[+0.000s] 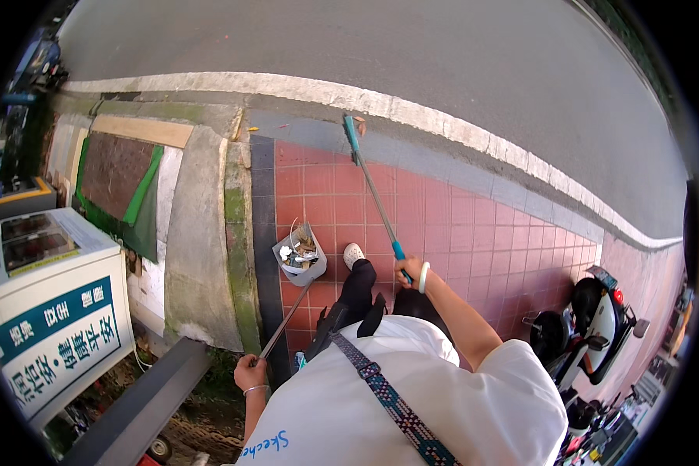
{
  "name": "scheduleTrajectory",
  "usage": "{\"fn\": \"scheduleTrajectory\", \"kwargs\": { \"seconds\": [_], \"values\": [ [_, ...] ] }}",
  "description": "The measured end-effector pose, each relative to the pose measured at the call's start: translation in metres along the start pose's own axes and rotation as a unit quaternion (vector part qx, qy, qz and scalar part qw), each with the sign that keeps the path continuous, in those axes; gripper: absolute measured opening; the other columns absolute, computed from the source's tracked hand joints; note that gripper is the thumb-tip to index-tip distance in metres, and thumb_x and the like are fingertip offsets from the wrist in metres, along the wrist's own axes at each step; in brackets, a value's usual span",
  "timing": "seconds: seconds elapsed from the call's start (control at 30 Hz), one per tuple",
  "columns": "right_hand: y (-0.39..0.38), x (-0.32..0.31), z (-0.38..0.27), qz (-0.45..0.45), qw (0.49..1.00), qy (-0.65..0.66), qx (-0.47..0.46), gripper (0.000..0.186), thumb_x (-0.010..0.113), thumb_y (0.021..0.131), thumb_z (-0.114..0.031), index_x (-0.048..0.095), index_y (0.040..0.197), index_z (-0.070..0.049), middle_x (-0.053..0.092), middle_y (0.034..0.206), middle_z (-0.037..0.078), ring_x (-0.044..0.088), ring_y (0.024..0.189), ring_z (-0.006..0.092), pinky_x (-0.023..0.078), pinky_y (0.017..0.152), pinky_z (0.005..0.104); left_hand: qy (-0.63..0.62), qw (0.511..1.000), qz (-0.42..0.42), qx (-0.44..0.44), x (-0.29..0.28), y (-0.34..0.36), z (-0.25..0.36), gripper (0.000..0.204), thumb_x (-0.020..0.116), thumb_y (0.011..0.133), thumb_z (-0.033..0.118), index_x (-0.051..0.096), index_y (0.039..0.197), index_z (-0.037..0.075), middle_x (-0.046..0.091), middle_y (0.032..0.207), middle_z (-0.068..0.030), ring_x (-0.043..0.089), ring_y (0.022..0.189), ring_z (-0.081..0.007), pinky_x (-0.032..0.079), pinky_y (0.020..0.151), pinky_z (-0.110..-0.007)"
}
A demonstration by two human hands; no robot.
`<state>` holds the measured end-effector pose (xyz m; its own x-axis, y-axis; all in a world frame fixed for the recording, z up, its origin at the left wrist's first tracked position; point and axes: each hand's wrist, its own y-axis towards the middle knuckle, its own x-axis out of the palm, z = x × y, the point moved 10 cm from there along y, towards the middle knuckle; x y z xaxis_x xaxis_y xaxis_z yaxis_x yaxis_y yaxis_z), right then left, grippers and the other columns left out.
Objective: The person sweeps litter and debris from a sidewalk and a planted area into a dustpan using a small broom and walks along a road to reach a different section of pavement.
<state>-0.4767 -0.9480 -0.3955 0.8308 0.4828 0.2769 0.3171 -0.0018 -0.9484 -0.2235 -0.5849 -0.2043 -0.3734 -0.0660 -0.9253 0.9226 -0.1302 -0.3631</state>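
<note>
My right hand (409, 270) is closed around the teal grip of a long-handled broom (380, 206). Its teal head rests near the grey paving strip by the curb, beside a few dry brown leaves (360, 124). My left hand (250, 373) grips the end of a thin rod that runs to a pale grey, bucket-shaped dustpan (309, 273). That dustpan stands on red tiles to the left of my foot, and dry leaves with crumpled white scraps (297, 250) lie inside it. How the rod joins the dustpan cannot be made out.
A white curb (396, 107) separates the red tiled pavement (458, 233) from the grey road. On the left are a mossy concrete ledge (237, 233), a white sign box (62, 311) and a grey post (140, 404). A parked scooter (594, 326) stands at right.
</note>
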Motion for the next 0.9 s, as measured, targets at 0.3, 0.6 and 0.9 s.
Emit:
{"fn": "scheduleTrajectory", "kwargs": {
  "seconds": [0.3, 0.6, 0.9],
  "values": [
    [0.003, 0.038, -0.016, -0.031, 0.946, -0.301, 0.114, 0.008, 0.048, 0.064, -0.001, 0.043, 0.069, -0.004, 0.042, 0.049, 0.004, 0.038, 0.032, 0.0103, 0.03, 0.025, 0.0214, -0.105, 0.983, 0.085, -0.121, -0.017, -0.085, -0.051, 0.013, 0.063, 0.049, 0.012, 0.056, 0.059, 0.006, 0.053, 0.058, -0.0088, 0.052, 0.054, -0.026, 0.041, 0.05, -0.033],
    [0.146, 0.156, -0.094, -0.14, 0.893, -0.306, 0.298, 0.011, 0.043, 0.069, -0.009, 0.043, 0.059, -0.003, 0.031, 0.039, -0.002, 0.025, 0.028, 0.005, 0.022, 0.027, 0.0193, -0.188, 0.956, 0.152, -0.166, -0.038, -0.147, -0.023, 0.013, 0.061, 0.05, 0.011, 0.055, 0.059, 0.004, 0.053, 0.056, -0.009, 0.051, 0.051, -0.0227, 0.04, 0.05, -0.031],
    [0.169, 0.173, -0.255, -0.104, 0.938, -0.273, 0.187, 0.003, 0.041, 0.069, -0.006, 0.041, 0.066, -0.006, 0.035, 0.044, 0.001, 0.026, 0.029, 0.0067, 0.024, 0.027, 0.023, -0.056, 0.947, 0.125, -0.292, -0.052, -0.139, 0.034, 0.011, 0.061, 0.052, 0.012, 0.057, 0.059, 0.004, 0.054, 0.057, -0.0104, 0.052, 0.051, -0.0255, 0.039, 0.047, -0.034]
  ]
}}
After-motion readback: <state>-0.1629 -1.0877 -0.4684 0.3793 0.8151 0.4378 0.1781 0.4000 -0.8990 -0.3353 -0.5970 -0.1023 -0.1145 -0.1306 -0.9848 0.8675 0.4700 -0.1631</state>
